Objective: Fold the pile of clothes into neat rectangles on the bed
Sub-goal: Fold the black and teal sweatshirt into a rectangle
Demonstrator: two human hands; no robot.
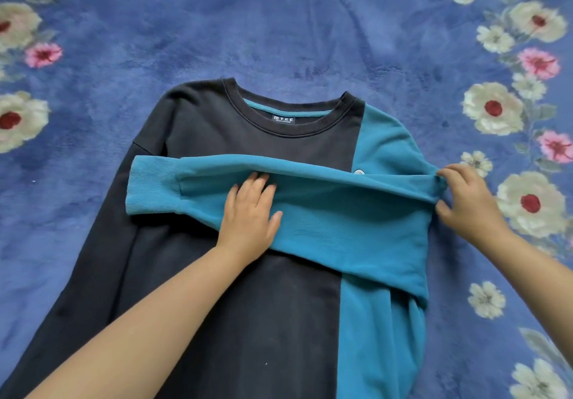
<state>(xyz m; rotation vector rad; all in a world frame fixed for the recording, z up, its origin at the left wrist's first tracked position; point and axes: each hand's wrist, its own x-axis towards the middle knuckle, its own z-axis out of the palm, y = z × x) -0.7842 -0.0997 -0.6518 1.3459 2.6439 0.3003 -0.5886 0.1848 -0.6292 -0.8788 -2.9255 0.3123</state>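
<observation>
Two hands work one sweatshirt [248,290], which lies face-up on the bed [279,26]: the left hand [251,212] lies flat with fingers [257,186] loosely spread on the teal sleeve [310,200] folded across the chest, while the right hand [465,200] pinches the fold at the shoulder edge. If the pinch tugs outward, the sleeve could likely slide under the flat fingers, skewing the cuff [152,186] beyond the fingertips. Loose teal cloth bunched below the right fingers may crease in.
</observation>
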